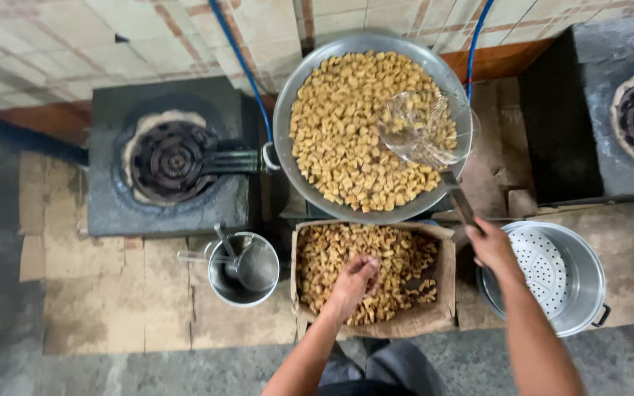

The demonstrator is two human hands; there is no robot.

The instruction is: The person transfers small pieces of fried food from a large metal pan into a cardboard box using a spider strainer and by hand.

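Left hand (357, 282) fingers curl into box snacks (332, 253); right hand (489, 246) grips scoop (423, 132) (over pan).

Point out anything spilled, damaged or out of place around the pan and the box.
No spill shows. The brown cardboard box of fried pieces has ragged, bent edges. The patchwork cardboard sheets on the floor are stained and uneven. The burner block's pale ring looks chipped. Nothing else stands out.

head cam, top-down, mid range
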